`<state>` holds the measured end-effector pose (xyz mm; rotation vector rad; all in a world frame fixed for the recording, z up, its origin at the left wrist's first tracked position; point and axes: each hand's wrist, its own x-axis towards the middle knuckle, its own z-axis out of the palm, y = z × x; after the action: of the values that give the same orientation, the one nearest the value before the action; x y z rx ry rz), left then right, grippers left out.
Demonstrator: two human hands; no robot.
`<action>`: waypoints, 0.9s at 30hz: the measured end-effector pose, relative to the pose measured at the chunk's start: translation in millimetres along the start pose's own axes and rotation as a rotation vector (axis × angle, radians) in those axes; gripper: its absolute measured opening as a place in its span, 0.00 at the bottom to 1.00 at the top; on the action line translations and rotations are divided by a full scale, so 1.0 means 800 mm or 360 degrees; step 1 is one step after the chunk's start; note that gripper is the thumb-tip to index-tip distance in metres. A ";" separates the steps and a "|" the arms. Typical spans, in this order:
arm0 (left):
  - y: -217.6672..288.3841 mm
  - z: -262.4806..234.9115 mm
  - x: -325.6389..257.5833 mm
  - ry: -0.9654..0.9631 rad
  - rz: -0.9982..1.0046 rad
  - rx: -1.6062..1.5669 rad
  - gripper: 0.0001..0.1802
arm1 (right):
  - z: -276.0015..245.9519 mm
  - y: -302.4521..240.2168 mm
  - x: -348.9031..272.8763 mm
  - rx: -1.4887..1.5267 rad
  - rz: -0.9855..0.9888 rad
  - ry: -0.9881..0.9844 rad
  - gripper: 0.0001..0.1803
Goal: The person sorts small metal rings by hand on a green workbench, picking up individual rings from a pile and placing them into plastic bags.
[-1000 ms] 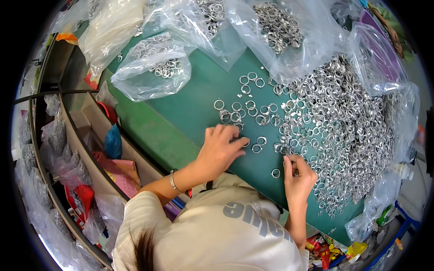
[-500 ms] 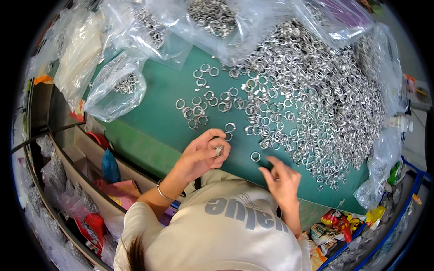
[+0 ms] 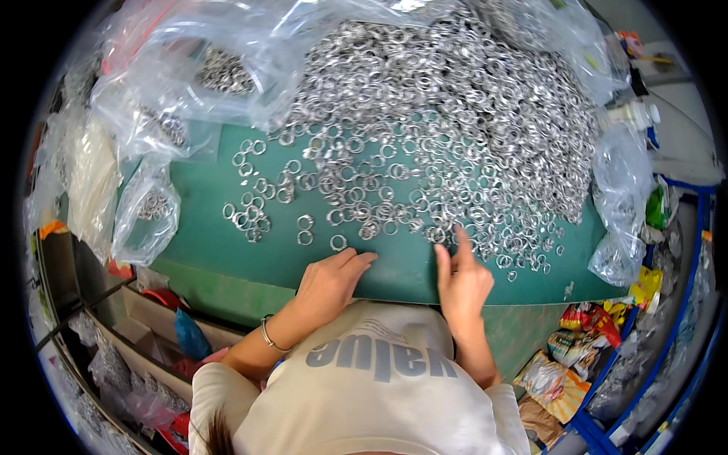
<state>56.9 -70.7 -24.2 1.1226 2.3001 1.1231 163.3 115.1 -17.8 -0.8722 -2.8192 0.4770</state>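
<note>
My left hand (image 3: 331, 282) rests by the near part of the green table, back of the hand up and fingers bent together. What it holds, if anything, is hidden beneath the fingers. Just beyond its fingertips lies a single silver ring (image 3: 338, 243). My right hand (image 3: 462, 282) has its index finger stretched out to the near edge of the loose rings (image 3: 440, 233), with the thumb apart from it and the other fingers curled. No ring shows between thumb and index finger. Behind them rises a big heap of silver rings (image 3: 523, 129).
Clear plastic bags (image 3: 149, 216) with rings lie at the left and far side of the green table (image 3: 205, 235). A white bottle (image 3: 637, 115) stands at the right. Left below are open drawers (image 3: 144, 326); snack packets (image 3: 553, 383) fill the lower right.
The view has turned, so the heap sits further left. My left hand has turned over, hiding the ring seen in its fingers. My right hand has reached forward to the loose rings.
</note>
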 end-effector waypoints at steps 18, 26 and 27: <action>0.057 0.077 0.148 -0.0066 0.0497 0.0476 0.11 | -0.018 0.050 0.039 0.0373 0.0013 0.0318 0.10; 0.058 0.065 0.147 -0.0064 0.0371 0.0389 0.07 | -0.023 0.082 0.033 0.1675 0.0544 0.0341 0.06; 0.066 0.062 0.146 -0.0065 0.0340 0.0386 0.07 | -0.033 0.095 0.030 0.2427 0.0888 0.0046 0.05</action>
<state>39.7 65.3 -10.6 1.4972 2.3752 0.8973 189.3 194.9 -18.0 -1.0626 -1.2841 2.1137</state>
